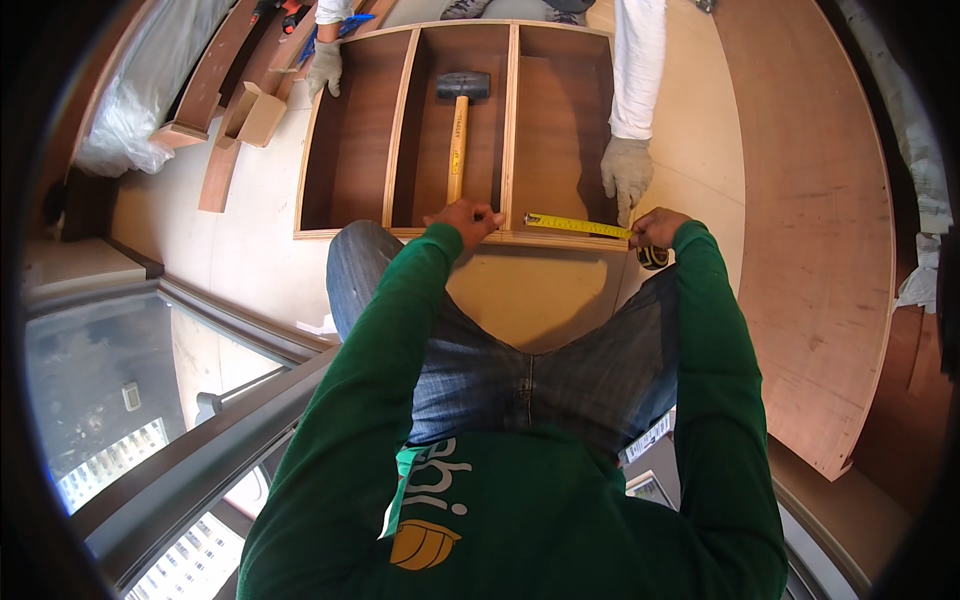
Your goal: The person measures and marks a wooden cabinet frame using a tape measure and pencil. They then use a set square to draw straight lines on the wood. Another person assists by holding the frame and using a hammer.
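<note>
A wooden drawer-like frame point(510, 120) with three compartments lies in front of me. My right hand point(657, 228) is closed on a tape measure point(653, 258) at the frame's near right corner. Its yellow blade point(577, 226) stretches left along the near edge of the right compartment, its free end close to a divider. My left hand point(465, 220) is closed in a pinch at the near edge by that divider, just left of the blade's end; what the fingers hold, if anything, is too small to tell. A rubber mallet point(457, 150) with a black head lies in the middle compartment.
Another person's gloved hands are at the frame: one glove point(325, 68) on its far left corner, the other glove point(627, 172) by its right side. A large curved wood panel point(815, 200) stands at right. Boards and an open cardboard box point(256, 115) lie left, near a window point(110, 370).
</note>
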Demonstrator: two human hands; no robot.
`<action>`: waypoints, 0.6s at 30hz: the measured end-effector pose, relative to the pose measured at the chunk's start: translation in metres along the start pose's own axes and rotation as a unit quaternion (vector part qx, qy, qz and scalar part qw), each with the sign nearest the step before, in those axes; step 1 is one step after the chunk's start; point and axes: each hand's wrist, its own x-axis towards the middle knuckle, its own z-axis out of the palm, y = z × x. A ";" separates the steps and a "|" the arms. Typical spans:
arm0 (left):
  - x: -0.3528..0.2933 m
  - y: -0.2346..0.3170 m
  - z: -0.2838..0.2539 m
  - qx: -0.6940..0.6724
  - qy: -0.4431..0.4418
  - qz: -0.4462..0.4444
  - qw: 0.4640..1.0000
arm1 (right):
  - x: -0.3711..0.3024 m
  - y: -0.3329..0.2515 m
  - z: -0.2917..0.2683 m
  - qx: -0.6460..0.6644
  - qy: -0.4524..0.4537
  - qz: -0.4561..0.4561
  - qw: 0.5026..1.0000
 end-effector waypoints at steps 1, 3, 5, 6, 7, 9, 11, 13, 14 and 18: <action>0.000 -0.001 -0.001 -0.002 0.002 0.002 1.000 | -0.001 -0.001 0.000 0.009 -0.004 -0.002 1.000; -0.003 0.000 0.000 0.006 0.018 0.014 1.000 | -0.003 -0.004 -0.002 -0.009 -0.007 -0.007 1.000; -0.012 0.011 0.002 0.025 0.033 0.008 0.999 | -0.001 -0.002 -0.001 -0.021 -0.008 -0.013 1.000; -0.020 0.027 0.000 0.042 0.039 0.000 0.998 | -0.002 0.002 -0.002 -0.024 -0.005 -0.015 1.000; -0.026 0.033 -0.002 0.056 0.047 -0.013 0.997 | -0.001 0.001 -0.002 -0.029 -0.005 -0.020 0.999; -0.026 0.031 -0.004 0.036 0.034 -0.004 0.999 | -0.001 0.001 -0.002 -0.019 -0.012 -0.026 0.999; -0.028 0.027 -0.005 0.025 0.028 0.001 0.999 | 0.000 -0.001 0.000 -0.016 -0.019 -0.028 0.999; -0.029 0.026 -0.003 0.023 0.030 0.007 0.999 | -0.001 -0.004 0.000 -0.019 -0.019 -0.022 0.999; -0.028 0.026 -0.003 0.032 0.020 0.000 0.999 | -0.001 -0.005 -0.001 -0.019 -0.018 -0.019 0.999; -0.022 0.029 -0.001 0.055 -0.001 -0.012 0.998 | 0.006 0.000 0.000 -0.018 -0.015 -0.012 1.000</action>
